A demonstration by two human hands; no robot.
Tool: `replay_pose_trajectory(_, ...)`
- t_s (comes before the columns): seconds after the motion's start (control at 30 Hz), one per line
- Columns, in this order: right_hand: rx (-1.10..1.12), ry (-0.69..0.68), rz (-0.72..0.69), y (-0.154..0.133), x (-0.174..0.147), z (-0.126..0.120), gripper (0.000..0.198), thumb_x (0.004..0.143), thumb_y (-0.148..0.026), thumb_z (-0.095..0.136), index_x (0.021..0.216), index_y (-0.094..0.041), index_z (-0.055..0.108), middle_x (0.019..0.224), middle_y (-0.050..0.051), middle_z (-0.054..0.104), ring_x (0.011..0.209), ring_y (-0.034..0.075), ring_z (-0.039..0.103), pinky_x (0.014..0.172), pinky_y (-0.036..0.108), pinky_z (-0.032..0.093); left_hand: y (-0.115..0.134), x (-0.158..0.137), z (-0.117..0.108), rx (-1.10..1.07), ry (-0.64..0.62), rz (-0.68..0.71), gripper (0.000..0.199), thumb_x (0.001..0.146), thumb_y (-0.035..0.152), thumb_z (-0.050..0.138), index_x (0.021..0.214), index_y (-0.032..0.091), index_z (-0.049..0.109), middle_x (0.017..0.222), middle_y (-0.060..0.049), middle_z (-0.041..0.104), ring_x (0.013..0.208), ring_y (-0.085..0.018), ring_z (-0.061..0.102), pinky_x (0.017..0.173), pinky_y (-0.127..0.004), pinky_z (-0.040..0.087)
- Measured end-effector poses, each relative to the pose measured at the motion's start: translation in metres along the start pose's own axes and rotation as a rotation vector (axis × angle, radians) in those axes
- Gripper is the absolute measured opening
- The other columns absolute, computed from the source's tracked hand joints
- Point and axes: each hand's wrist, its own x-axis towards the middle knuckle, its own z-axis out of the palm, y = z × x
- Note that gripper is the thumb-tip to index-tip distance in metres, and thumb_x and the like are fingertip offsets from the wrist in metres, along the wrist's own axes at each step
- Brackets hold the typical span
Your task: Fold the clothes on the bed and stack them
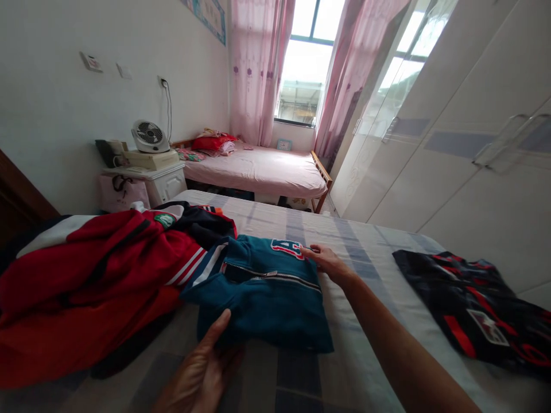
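We see both hands on a teal zip jacket (262,292) lying on the near bed (344,367), roughly mid-frame. Left hand (202,370) sits at the jacket's near edge, fingers (217,327) spread flat and open, thumb pressing the hem, nothing pinched. Right hand (328,261) reaches to the far right corner of the jacket by the letter patch (287,248), fingers loosely extended and resting on the fabric, no clear grip that we can make out.

Progress, as we judge it: the jacket already looks folded into a compact rectangle, zip facing up, edges fairly square, so the hands seem to be flattening it. A dark red-patterned garment (473,310) lies flat and apart on the right of the bed, and looks finished. Left of the jacket, touching it, a heap of red clothing (86,275) with a dark navy piece (202,223) on top is still crumpled, so most of the work is left.

Far side: pink bed (258,169), nightstand (159,180) with small fan (148,136), wardrobe (473,143) along the right wall.
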Motion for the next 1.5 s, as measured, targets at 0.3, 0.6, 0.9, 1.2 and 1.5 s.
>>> replay_pose_trajectory(0.3, 0.761, -0.274, -0.046, -0.03, -0.046, -0.018, 0.026, 0.069, -0.02, 0.073, 0.091, -0.013, 0.064, 0.082, 0.004, 0.072, 0.068, 0.012, 0.067, 0.071, 0.023, 0.056, 0.042, 0.026, 0.035, 0.063, 0.013, 0.244, 0.028, 0.08, 0.013, 0.059, 0.108, 0.017, 0.062, 0.092, -0.003, 0.071, 0.072, -0.016, 0.068, 0.066, -0.029, 0.058)
replay_pose_trajectory(0.6, 0.515, -0.006, -0.033, 0.033, -0.12, -0.05, 0.054, 0.068, -0.033, 0.069, 0.118, -0.017, 0.056, 0.108, 0.01, 0.068, 0.097, 0.024, 0.066, 0.083, 0.035, 0.053, 0.081, 0.08, 0.096, 0.62, -0.208, 0.409, 0.033, 0.078, 0.025, 0.062, 0.107, 0.01, 0.06, 0.098, -0.014, 0.069, 0.078, -0.02, 0.067, 0.067, -0.031, 0.054)
replay_pose_trajectory(0.9, -0.01, 0.262, -0.073, 0.071, -0.096, -0.05, 0.059, 0.075, -0.048, 0.055, 0.122, -0.012, 0.057, 0.118, 0.014, 0.063, 0.108, 0.026, 0.06, 0.094, 0.038, 0.045, 0.071, 0.141, 0.091, 0.906, -0.069, 0.697, 0.058, 0.065, 0.046, 0.07, 0.111, 0.011, 0.059, 0.104, -0.013, 0.065, 0.097, -0.026, 0.062, 0.076, -0.031, 0.049)
replay_pose_trajectory(1.2, 0.317, 0.164, -0.124, 0.05, -0.049, -0.037, 0.026, 0.076, -0.042, 0.055, 0.088, -0.02, 0.062, 0.077, 0.001, 0.068, 0.07, 0.016, 0.063, 0.066, 0.027, 0.049, 0.073, 0.164, 0.102, 1.014, -0.199, 0.835, 0.045, 0.074, 0.044, 0.056, 0.103, 0.012, 0.062, 0.085, -0.009, 0.071, 0.072, -0.021, 0.067, 0.064, -0.032, 0.054)
replay_pose_trajectory(1.5, 0.405, 0.169, -0.131, 0.057, -0.039, -0.044, 0.032, 0.073, -0.032, 0.06, 0.103, -0.019, 0.063, 0.1, 0.002, 0.069, 0.088, 0.016, 0.064, 0.077, 0.028, 0.05, 0.056, 0.124, 0.105, 1.372, -0.278, 1.266, 0.047, 0.081, 0.039, 0.055, 0.125, 0.021, 0.056, 0.145, -0.008, 0.042, 0.137, -0.025, 0.03, 0.115, -0.043, 0.02)
